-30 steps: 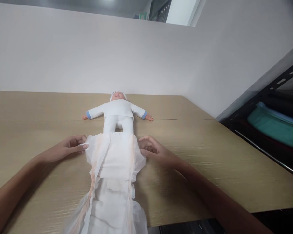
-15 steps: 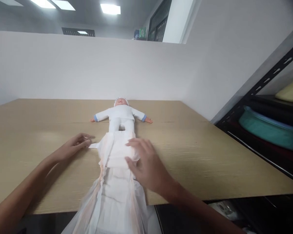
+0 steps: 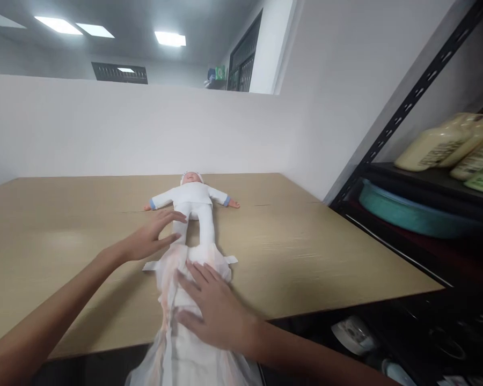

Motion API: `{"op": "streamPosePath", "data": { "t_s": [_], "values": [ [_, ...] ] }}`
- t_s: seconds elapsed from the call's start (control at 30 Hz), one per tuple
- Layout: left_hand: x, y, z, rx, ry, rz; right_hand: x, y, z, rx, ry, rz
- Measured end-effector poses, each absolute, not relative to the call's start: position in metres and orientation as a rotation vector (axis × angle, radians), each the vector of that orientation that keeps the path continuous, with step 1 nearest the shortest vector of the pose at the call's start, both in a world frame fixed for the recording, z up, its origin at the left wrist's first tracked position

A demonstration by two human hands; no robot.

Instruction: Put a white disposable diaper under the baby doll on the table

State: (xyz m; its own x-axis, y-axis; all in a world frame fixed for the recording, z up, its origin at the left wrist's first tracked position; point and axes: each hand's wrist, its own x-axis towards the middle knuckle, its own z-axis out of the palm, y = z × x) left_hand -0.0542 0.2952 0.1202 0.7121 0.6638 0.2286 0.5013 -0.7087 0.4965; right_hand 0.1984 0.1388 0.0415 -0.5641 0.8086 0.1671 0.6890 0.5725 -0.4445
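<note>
A baby doll (image 3: 193, 194) in a white outfit with blue cuffs lies on its back on the table, arms spread and head towards the wall. Below its legs an unfolded white diaper (image 3: 193, 335) with peach-tinted ruffled sides hangs over the front edge; its upper end covers the doll's feet. White tabs stick out at both sides of the diaper. My left hand (image 3: 155, 236) is open beside and over the doll's leg; whether it touches cannot be told. With fingers spread, my right hand (image 3: 213, 308) lies over the middle of the diaper.
The wooden table (image 3: 306, 257) ends at a white wall (image 3: 145, 128) behind. On the right a black shelf rack (image 3: 390, 128) holds yellowish bottles (image 3: 434, 147) and a teal basin (image 3: 410, 212). Under the front edge at right are dark shelves with several items.
My left hand has left the diaper's left tab and moved right, to the doll's leg. The diaper lies lower, with more of the legs showing. The right hand moved down and left; the view shifted.
</note>
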Motion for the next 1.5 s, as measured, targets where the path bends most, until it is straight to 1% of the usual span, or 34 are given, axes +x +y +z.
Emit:
{"op": "streamPosePath", "data": {
  "t_s": [0.13, 0.3, 0.57, 0.8, 0.97, 1.07, 1.17, 1.3, 1.4, 1.5],
  "values": [
    [-0.037, 0.299, 0.12, 2.784, 0.69, 0.269, 0.211, 0.113, 0.044, -1.214, -2.442, 0.662],
    [-0.014, 0.304, 0.117, 3.094, 0.532, -0.124, 0.22, 0.106, 0.047, -1.223, -2.416, 0.742],
    [-0.001, 0.318, 0.103, 3.243, 0.337, -0.31, 0.223, 0.103, 0.045, -1.194, -2.387, 0.735],
    [0.008, 0.33, 0.09, 3.373, 0.136, -0.179, 0.223, 0.1, 0.041, -1.269, -2.352, 0.792],
    [0.018, 0.331, 0.082, 3.326, 0.015, 0.098, 0.218, 0.103, 0.039, -1.368, -2.376, 0.74],
    [0.022, 0.331, 0.084, 3.269, 0.034, 0.221, 0.219, 0.107, 0.035, -1.377, -2.391, 0.704],
    [0.024, 0.332, 0.102, 3.153, 0.095, 0.269, 0.22, 0.111, 0.031, -1.36, -2.415, 0.642],
    [0.021, 0.336, 0.14, 2.939, 0.154, 0.381, 0.216, 0.126, 0.028, -1.412, -2.376, 0.466],
    [0.018, 0.342, 0.165, 2.765, 0.258, 0.481, 0.212, 0.152, 0.033, -1.482, -2.346, 0.336],
    [0.017, 0.349, 0.183, 2.658, 0.388, 0.552, 0.211, 0.189, 0.043, -1.476, -2.4, 0.276]
  ]
}}
